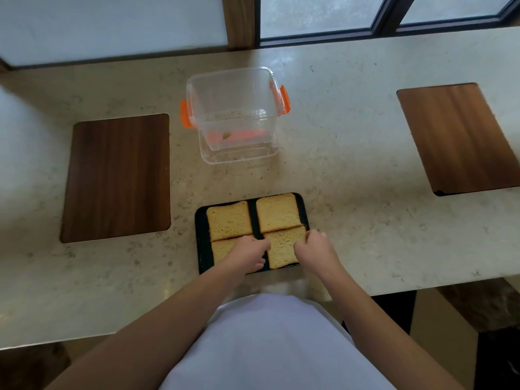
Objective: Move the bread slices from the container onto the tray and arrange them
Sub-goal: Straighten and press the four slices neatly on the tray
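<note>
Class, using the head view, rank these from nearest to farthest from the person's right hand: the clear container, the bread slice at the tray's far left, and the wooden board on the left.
From the right hand:
1. Far-left bread slice, on the tray, just left.
2. Clear container, behind the tray.
3. Left wooden board, far left on the counter.

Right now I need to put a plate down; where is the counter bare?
Bare counter lies between the container and the right wooden board, and between the left wooden board and the tray. The tray is crowded: four bread slices, both hands.
</note>
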### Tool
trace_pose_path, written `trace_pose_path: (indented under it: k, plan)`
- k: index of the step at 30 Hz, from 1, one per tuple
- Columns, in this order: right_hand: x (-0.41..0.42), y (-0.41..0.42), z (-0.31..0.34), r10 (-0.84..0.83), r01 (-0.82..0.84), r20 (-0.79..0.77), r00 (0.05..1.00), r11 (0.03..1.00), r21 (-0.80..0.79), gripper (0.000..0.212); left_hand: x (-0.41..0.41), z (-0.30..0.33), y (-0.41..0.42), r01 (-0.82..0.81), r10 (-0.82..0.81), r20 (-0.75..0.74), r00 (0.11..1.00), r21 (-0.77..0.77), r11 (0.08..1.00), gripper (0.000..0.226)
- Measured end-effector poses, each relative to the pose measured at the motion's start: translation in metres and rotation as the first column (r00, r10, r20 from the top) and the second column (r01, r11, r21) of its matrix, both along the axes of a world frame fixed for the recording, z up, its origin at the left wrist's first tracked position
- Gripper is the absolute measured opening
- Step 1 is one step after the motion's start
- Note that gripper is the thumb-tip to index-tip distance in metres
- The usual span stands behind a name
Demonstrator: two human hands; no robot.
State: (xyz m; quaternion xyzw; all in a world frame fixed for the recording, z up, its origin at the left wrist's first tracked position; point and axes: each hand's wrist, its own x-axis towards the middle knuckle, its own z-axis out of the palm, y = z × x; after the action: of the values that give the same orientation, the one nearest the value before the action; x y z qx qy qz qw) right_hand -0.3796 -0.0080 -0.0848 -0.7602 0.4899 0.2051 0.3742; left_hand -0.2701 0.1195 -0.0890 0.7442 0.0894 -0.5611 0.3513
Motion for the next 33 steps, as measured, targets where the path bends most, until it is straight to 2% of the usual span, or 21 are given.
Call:
trace_pose_path:
  k: [3, 5, 11, 16, 20, 26, 33]
  plan:
    - [0.001, 0.000, 0.002, -0.003, 0.004, -0.017, 1.000, 1.000, 0.009, 0.039, -0.002, 0.001, -0.001, -0.013, 0.013, 0.000, 1.000, 0.012, 1.000, 0.047]
    - [0.001, -0.001, 0.003, -0.010, 0.010, -0.022, 1.000, 1.000, 0.011, 0.037, -0.004, 0.002, -0.002, -0.012, 0.012, 0.007, 1.000, 0.015, 1.000, 0.051]
    - [-0.002, 0.000, 0.003, -0.009, 0.009, -0.027, 1.000, 1.000, 0.020, 0.035, -0.007, 0.004, -0.004, 0.003, -0.003, 0.022, 1.000, 0.016, 1.000, 0.046]
    - [-0.003, -0.003, 0.001, -0.023, 0.024, -0.025, 0.999, 0.999, 0.042, 0.045, -0.009, 0.006, -0.005, 0.028, -0.028, 0.043, 0.999, 0.012, 1.000, 0.040]
    - [-0.002, -0.002, 0.004, -0.024, 0.022, 0.022, 0.999, 0.996, 0.081, 0.020, -0.011, 0.007, -0.006, 0.031, -0.031, 0.040, 0.999, 0.003, 1.000, 0.030]
    - [-0.002, 0.001, 0.003, -0.020, 0.015, 0.061, 0.998, 0.997, 0.076, 0.017, -0.009, 0.007, -0.005, 0.038, -0.039, 0.043, 0.998, 0.019, 0.999, 0.051]
    - [0.000, 0.003, 0.000, 0.009, -0.013, 0.060, 0.998, 0.997, 0.076, 0.020, -0.008, 0.005, 0.001, 0.039, -0.039, 0.043, 0.998, 0.012, 0.999, 0.053]
